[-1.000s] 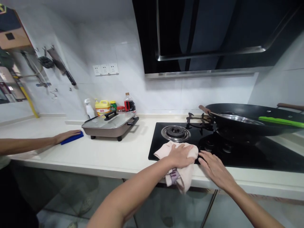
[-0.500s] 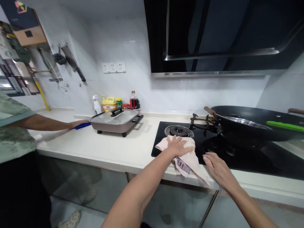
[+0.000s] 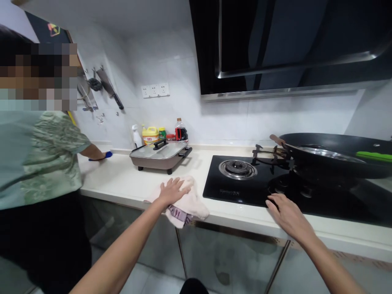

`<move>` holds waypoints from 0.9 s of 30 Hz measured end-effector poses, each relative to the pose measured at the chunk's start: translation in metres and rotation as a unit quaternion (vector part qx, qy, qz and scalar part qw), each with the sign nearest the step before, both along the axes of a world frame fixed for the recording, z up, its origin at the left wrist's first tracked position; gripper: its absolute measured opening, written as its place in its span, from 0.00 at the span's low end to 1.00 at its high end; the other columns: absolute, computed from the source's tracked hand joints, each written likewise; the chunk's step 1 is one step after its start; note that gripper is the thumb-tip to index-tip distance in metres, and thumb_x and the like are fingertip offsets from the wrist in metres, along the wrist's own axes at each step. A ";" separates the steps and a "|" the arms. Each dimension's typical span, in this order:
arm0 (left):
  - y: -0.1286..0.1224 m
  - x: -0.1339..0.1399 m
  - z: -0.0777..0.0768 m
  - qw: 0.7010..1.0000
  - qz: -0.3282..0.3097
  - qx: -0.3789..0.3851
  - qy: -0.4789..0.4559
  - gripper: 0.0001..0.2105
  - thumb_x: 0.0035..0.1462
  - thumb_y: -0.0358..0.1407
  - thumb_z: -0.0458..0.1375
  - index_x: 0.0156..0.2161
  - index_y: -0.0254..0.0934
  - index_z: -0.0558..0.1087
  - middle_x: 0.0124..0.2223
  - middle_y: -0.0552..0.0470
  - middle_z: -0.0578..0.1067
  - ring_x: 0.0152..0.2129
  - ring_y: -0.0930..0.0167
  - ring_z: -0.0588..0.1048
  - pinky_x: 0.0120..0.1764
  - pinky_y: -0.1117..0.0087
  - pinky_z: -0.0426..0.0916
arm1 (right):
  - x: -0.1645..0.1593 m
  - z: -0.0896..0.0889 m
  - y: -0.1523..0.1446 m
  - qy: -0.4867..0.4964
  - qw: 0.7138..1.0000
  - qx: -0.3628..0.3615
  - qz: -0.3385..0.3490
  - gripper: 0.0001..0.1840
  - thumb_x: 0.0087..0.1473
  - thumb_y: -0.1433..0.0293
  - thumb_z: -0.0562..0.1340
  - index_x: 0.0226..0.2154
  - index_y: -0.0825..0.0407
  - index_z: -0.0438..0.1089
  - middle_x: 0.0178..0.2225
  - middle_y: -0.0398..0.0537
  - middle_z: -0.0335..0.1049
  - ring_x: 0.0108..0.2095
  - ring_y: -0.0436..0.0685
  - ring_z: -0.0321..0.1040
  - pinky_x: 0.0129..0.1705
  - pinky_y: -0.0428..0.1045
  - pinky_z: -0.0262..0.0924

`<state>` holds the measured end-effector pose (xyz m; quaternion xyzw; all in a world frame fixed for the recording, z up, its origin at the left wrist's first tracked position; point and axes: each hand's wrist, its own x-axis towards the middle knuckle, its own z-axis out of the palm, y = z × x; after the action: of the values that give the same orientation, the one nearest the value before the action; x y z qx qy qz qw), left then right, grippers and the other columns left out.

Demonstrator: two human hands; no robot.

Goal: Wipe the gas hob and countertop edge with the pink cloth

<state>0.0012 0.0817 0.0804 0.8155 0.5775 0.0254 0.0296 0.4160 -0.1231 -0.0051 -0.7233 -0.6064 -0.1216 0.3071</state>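
Observation:
My left hand [image 3: 174, 191] presses flat on a pale pink cloth [image 3: 192, 200] on the white countertop, its fingers spread. The cloth's purple patterned band hangs over the counter's front edge. My right hand [image 3: 286, 214] rests open at the front edge of the black gas stove [image 3: 228, 185], holding nothing. A bare burner [image 3: 238, 168] shows on the stove's left side. Just behind the cloth stands a brown electric pan [image 3: 156, 162] with a glass lid.
On the right burner sits a large black wok [image 3: 330, 163], a green-handled tool [image 3: 375, 156] in it. Bottles [image 3: 150, 135] line the wall. At the left, another person [image 3: 52, 155] has a hand on a blue cloth [image 3: 108, 154]. A range hood [image 3: 284, 45] hangs above.
My left hand and the pink cloth have slid left off the stove onto the countertop. My right hand has hardly moved. The other person's hand and blue cloth have moved farther back along the counter.

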 end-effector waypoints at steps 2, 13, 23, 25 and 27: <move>-0.013 -0.007 -0.002 1.000 -0.003 0.013 0.007 0.36 0.65 0.62 0.41 0.72 0.51 0.60 0.77 0.51 0.50 0.74 0.50 0.47 0.68 0.36 0.44 | -0.004 0.001 0.000 0.000 1.000 0.000 -0.007 0.29 0.68 0.52 0.48 0.52 0.52 0.75 0.58 0.58 0.70 0.57 0.66 0.69 0.65 0.65 0.59; -0.110 0.102 -0.034 0.971 -0.187 0.117 -0.087 0.34 0.68 0.60 0.46 0.72 0.48 0.60 0.75 0.48 0.59 0.71 0.47 0.54 0.67 0.33 0.46 | -0.003 0.002 0.000 0.002 1.000 0.004 -0.031 0.35 0.68 0.47 0.46 0.53 0.53 0.77 0.59 0.61 0.68 0.62 0.70 0.64 0.64 0.66 0.61; -0.167 0.221 -0.071 0.849 -0.417 0.299 -0.126 0.33 0.63 0.61 0.56 0.62 0.38 0.71 0.65 0.40 0.70 0.60 0.51 0.66 0.56 0.48 0.63 | 0.024 -0.008 -0.001 0.094 0.995 0.029 -0.002 0.35 0.68 0.49 0.43 0.48 0.48 0.79 0.56 0.57 0.71 0.63 0.66 0.64 0.67 0.63 0.57; -0.165 0.218 -0.073 0.839 -0.425 0.313 -0.133 0.30 0.63 0.60 0.57 0.58 0.38 0.73 0.62 0.41 0.73 0.56 0.54 0.69 0.51 0.52 0.64 | 0.026 -0.008 -0.001 0.104 0.994 0.020 0.003 0.36 0.68 0.48 0.42 0.48 0.49 0.79 0.57 0.58 0.70 0.64 0.66 0.63 0.69 0.64 0.54; -0.158 0.205 -0.074 0.833 -0.431 0.319 -0.136 0.30 0.63 0.60 0.57 0.57 0.38 0.73 0.59 0.42 0.75 0.53 0.57 0.71 0.49 0.54 0.64 | 0.026 -0.009 -0.002 0.090 0.996 0.013 0.015 0.35 0.67 0.48 0.43 0.48 0.50 0.78 0.56 0.59 0.71 0.64 0.67 0.62 0.69 0.66 0.53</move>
<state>0.2063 -0.0768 0.0061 0.9343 0.1171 0.3036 -0.1454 0.4418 -0.1250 -0.0137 -0.7182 -0.5854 -0.0593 0.3715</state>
